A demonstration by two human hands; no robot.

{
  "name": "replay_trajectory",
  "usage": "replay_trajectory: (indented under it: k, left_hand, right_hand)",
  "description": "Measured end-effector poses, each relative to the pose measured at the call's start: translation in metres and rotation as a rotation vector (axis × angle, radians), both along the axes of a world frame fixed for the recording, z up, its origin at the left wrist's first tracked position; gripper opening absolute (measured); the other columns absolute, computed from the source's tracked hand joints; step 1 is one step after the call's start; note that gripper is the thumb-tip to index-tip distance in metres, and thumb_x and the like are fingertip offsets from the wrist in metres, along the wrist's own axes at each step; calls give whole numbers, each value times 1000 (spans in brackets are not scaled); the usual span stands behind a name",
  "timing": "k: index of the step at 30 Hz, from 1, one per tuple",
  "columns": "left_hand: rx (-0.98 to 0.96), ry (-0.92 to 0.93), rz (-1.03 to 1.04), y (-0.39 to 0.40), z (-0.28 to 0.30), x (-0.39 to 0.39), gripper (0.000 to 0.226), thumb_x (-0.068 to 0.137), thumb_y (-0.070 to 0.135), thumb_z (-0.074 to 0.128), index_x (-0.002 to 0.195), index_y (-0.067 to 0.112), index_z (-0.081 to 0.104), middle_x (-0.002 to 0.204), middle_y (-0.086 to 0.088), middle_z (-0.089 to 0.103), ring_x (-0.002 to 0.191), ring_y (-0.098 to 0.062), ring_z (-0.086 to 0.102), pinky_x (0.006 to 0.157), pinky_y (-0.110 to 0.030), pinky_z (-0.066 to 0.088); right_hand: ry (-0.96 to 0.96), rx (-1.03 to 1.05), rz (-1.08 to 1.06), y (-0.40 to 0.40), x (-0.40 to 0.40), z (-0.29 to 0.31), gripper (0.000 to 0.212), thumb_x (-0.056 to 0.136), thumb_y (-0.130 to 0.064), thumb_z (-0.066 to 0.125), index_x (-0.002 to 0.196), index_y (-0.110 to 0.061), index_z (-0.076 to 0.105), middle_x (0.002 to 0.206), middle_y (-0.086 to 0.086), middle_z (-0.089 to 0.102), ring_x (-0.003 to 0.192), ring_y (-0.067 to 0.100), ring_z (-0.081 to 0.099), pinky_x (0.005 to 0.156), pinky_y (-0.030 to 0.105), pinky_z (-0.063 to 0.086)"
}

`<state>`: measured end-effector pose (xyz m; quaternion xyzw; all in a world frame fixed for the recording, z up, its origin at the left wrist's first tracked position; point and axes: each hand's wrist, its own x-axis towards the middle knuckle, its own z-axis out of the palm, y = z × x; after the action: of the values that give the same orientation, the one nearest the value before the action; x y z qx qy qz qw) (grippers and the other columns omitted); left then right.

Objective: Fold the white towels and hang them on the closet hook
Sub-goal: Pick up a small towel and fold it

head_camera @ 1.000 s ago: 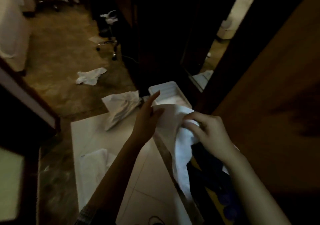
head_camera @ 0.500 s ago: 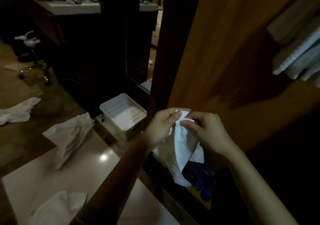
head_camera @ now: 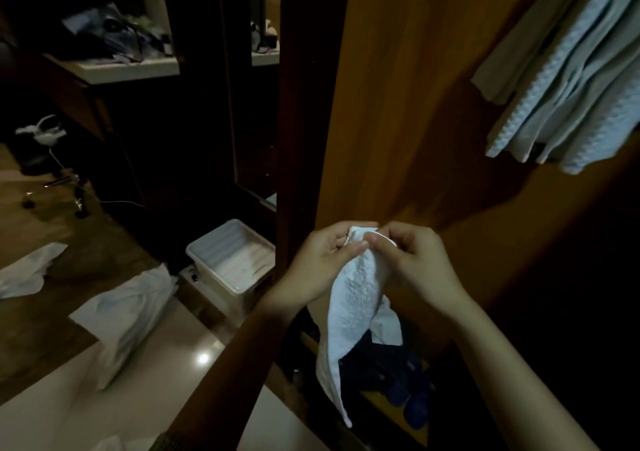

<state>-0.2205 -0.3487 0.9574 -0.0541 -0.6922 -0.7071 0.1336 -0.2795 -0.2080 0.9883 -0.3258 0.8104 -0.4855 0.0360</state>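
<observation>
Both hands pinch the top edge of a white towel (head_camera: 349,315) before an open wooden closet (head_camera: 398,104), left hand (head_camera: 320,265) beside right hand (head_camera: 417,265), the cloth hanging down over dark shoes (head_camera: 405,381).

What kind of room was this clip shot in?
Most likely a bedroom or hotel room, at an open wooden closet. Pale garments hang inside at upper right, dark shoes sit on its floor, and a cluttered counter stands behind. Both hands hold a white towel.
</observation>
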Motion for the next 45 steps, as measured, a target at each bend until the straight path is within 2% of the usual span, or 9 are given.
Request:
replay_trajectory:
  k: [6,10,13,16,20,29,33,39,45]
  left_hand:
    - [-14,92,78,-5,4,7,25,96,2,43,105,20,58,94,2,63,81,0,63,68,-15,48]
    - [72,144,70,-15,7,10,20,95,6,45,104,18,59,91,3,64,80,-3,64,68,-18,51]
    - [-31,143,158,-19,5,9,18,96,11,46,104,21,58,97,3,63,88,-6,62,75,-23,51]
    - [-110,137,276,-18,4,8,19,98,11,43,100,26,54,98,2,61,94,-15,61,83,-38,49]
    - [-79,182,275,-15,11,11,19,99,10,41,101,25,53,93,0,63,86,-12,64,75,-33,53]
    - [34,127,139,-4,25,8,18,98,13,44,103,23,59,98,2,66,88,-7,65,72,-23,54]
    - [486,-175,-66,5,24,7,35,86,47,55,103,21,71,103,-2,72,101,-19,67,77,-32,55]
    - [871,-229,-467,20,10,20,78,69,66,64,127,15,59,128,-11,60,119,-28,57,94,-42,48]
    - [704,-180,-387,25,15,22,32,86,36,58,109,19,72,112,-6,69,106,-22,65,83,-35,55]
  right_hand:
    - [601,442,-16,32,-11,20,20,88,-40,58,80,-26,68,101,-4,59,97,14,48,82,33,41]
    - [312,716,183,55,-21,32,42,75,-58,55,93,-24,72,122,-5,56,116,4,48,97,26,39]
    - [425,365,95,60,-12,33,36,69,-58,57,71,-24,68,79,-10,65,78,-2,61,64,15,44]
    - [526,-3,-11,55,1,31,11,70,-34,74,74,-25,68,73,-11,66,74,0,62,67,10,45]
    - [400,-185,-94,55,8,35,45,72,-17,79,109,-37,62,104,-28,63,99,-8,59,81,6,45]
    - [-319,-353,-35,68,8,35,19,93,-21,53,103,-16,69,92,-3,72,85,13,68,72,28,49]
    - [-604,-464,-121,58,8,39,33,93,-20,53,124,-7,58,111,9,68,104,24,63,88,39,48]
    - [-806,-633,-284,44,10,44,41,88,-16,64,127,-5,54,105,11,67,86,22,66,53,29,54]
    - [-867,-621,-303,52,5,35,38,86,-25,66,120,-9,59,118,12,62,104,26,60,74,38,52]
